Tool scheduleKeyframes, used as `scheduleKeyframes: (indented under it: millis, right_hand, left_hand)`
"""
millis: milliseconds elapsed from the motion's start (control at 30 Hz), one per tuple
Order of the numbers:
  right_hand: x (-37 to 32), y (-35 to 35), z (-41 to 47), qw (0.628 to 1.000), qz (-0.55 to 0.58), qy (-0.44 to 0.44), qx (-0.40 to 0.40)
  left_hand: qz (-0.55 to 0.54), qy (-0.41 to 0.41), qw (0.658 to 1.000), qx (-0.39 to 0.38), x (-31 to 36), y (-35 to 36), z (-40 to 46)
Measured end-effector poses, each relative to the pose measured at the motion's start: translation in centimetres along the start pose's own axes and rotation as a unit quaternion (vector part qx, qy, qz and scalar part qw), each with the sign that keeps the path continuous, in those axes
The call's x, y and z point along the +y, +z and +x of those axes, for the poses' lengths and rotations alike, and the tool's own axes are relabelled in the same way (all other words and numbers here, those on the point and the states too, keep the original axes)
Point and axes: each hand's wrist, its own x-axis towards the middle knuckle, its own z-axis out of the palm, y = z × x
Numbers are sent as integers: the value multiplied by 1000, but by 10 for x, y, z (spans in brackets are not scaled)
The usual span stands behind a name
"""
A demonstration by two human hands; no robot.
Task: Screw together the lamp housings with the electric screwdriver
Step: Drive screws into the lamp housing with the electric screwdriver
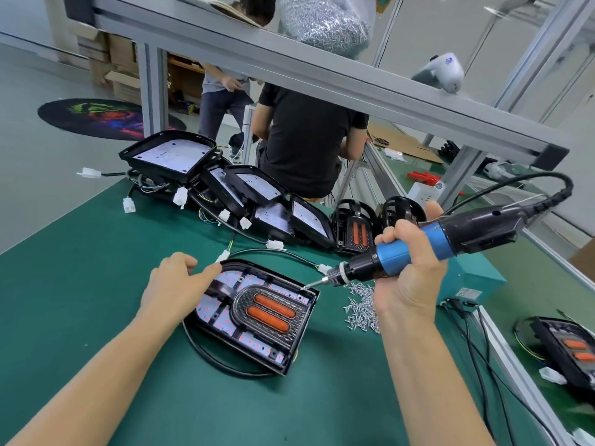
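My right hand (409, 272) grips the electric screwdriver (418, 249), bit at the lamp housing (254, 313) my left hand (174, 281) steadies with relaxed fingers; many stacked housings (225, 185) wait.

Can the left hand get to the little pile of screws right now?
Probably not easily: the screws lie beyond the lamp housing, below the right hand gripping the screwdriver. The left hand would have to cross over.

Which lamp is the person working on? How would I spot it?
Look at the green table. Near its middle, between the left hand and the right hand holding the blue electric screwdriver, one lamp housing lies flat alone. Unlike the housings leaning in a row behind, the screwdriver's tip touches it.
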Motion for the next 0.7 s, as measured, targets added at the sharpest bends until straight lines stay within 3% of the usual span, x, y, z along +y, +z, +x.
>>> scheduleKeyframes:
  millis: [167,300,367,500,600,700]
  right_hand:
    - [2,-3,1,1000,-10,-3,-2]
    - [3,-2,1,1000,-19,-14,-13]
    - [3,-3,0,999,-25,-20,-20]
    - [4,-6,0,999,-30,-21,-15]
    - [3,-8,1,1000,-22,-19,-11]
    - [1,-11,2,999,-21,-20,-14]
  left_hand:
    - [124,-4,986,-113,-1,-19,-15]
    - [154,13,983,-101,5,-15,-17]
    - [110,11,990,-83,3,-11,-15]
    - [-80,-7,994,-71,0,-6,-11]
    - [-133,-6,990,-39,1,-2,-4]
    - [-168,-22,983,-70,8,-3,-3]
